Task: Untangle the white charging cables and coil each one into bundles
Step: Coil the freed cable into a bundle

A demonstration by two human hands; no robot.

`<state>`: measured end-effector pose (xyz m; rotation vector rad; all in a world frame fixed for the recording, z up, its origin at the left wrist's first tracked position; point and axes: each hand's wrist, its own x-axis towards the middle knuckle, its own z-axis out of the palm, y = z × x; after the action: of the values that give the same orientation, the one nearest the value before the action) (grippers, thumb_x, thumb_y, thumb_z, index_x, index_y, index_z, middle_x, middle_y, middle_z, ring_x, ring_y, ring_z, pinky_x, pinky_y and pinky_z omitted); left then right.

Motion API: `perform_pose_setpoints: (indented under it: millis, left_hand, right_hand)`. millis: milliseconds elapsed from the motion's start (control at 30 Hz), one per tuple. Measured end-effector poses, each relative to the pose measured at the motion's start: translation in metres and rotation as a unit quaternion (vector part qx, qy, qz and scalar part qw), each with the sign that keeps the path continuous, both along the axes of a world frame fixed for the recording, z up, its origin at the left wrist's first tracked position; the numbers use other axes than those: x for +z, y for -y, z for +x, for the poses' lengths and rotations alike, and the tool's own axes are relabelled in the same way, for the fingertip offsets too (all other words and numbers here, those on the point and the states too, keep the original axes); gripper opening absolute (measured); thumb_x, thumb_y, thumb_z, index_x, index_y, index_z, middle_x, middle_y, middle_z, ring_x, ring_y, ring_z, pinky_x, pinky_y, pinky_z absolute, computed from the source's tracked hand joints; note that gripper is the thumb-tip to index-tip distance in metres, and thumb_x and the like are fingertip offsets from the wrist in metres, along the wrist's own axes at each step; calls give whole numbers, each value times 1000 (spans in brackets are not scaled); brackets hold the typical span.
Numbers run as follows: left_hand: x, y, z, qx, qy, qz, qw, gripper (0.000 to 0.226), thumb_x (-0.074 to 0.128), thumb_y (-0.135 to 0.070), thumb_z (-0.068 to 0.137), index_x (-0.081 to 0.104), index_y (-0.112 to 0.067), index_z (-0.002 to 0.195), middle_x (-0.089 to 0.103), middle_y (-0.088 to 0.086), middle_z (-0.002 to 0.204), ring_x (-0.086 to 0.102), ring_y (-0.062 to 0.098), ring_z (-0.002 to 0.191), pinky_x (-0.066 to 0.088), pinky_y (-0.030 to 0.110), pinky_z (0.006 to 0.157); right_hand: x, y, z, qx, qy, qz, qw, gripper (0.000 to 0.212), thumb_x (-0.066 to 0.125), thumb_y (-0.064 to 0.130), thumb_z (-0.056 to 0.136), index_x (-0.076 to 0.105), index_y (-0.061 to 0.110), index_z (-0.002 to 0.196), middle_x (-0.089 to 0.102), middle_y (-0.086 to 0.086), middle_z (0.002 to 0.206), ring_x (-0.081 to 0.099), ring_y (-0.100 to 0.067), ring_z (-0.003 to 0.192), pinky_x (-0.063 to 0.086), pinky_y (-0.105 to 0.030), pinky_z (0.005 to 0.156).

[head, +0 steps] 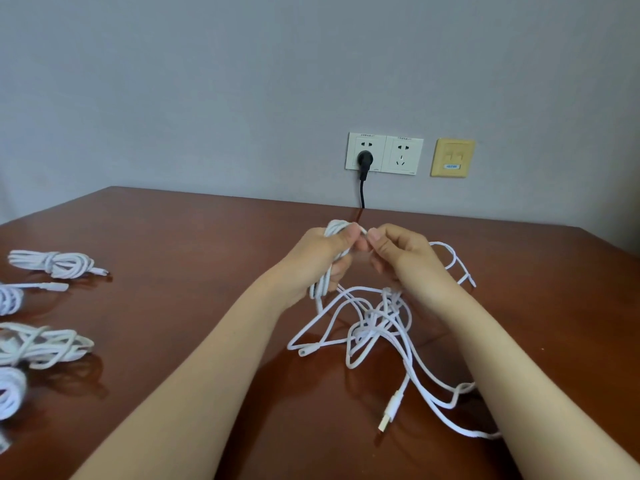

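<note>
White round cable coil (333, 251) sits wrapped in the left hand (323, 258), fingers (349, 237) clenched on it; the right hand (403, 258) pinches its strand. Below hangs a loose white cable tangle (377, 327) onto the reddish-brown wooden worktop (194, 258). Finished bundles (55, 264) lie far left.

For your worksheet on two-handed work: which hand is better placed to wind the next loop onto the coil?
The right hand: it pinches the loose cable, while the left hand already holds the coil.
</note>
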<state>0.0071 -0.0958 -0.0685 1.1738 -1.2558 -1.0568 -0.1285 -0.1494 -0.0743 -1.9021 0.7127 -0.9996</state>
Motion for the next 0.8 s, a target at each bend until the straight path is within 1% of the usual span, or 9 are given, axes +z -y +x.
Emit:
perform_pose_setpoints:
  millis: [133,200,267,333,400,533,667,733,800]
  left_hand:
    - [-6,10,2,112,-1,-37,993,33,39,-27,101,63,-6,91,35,-4,33,29,8,28,27,16,35]
    - [-4,10,2,109,-70,-42,991,33,38,-28,101,64,-8,96,33,-5,34,27,6,29,25,15,34]
    - [-1,8,1,80,-161,-42,983,35,37,-30,101,62,-9,90,31,-5,36,23,5,29,21,13,33]
    - [3,6,1,73,-207,-46,975,35,36,-31,100,56,-10,81,31,-5,35,23,5,28,20,13,33]
    - [3,7,2,113,-167,-47,978,36,38,-31,100,53,-10,75,33,-5,33,25,6,27,23,14,34]
    - [1,8,5,227,43,-69,971,37,45,-28,98,53,-15,64,42,-8,35,37,5,31,32,26,47]
    - [-1,8,7,282,99,-73,952,39,46,-30,97,53,-17,62,48,0,52,44,15,46,37,27,52]
    - [1,8,6,263,21,-57,963,37,45,-28,98,54,-14,65,55,0,55,55,15,49,47,27,57]
    - [4,8,6,214,-132,-54,966,34,42,-25,100,51,-10,70,63,-1,54,63,14,53,53,28,67]
  right_hand:
    - [-3,0,3,-15,-23,1,1000,30,45,26,98,57,17,72,47,3,48,33,-4,38,27,-13,40]
    - [-4,-2,7,-20,-41,8,999,34,46,31,97,58,15,70,47,4,44,35,-7,38,29,-16,40]
    - [-3,-5,9,-23,-56,18,998,38,46,36,96,59,12,69,46,2,43,35,-8,36,30,-17,39]
    - [-3,-6,10,-25,-68,17,997,41,47,39,94,59,10,68,46,1,42,34,-8,34,29,-17,37]
    - [-4,-6,10,-31,-84,-1,996,40,49,37,94,58,11,65,45,4,39,35,-6,32,29,-14,37]
    - [-6,-6,11,-56,-138,-61,987,39,49,35,95,59,16,62,42,9,34,38,-4,32,27,-12,41]
    - [-5,-8,13,-64,-196,-95,974,33,45,31,97,58,20,69,47,21,37,45,4,41,27,-16,47]
    - [-4,-9,13,-62,-203,-101,972,32,44,30,97,57,23,68,48,24,39,46,8,43,26,-20,50]
    - [-4,-10,13,-60,-191,-100,975,32,45,31,96,56,23,68,49,22,40,46,5,43,28,-21,51]
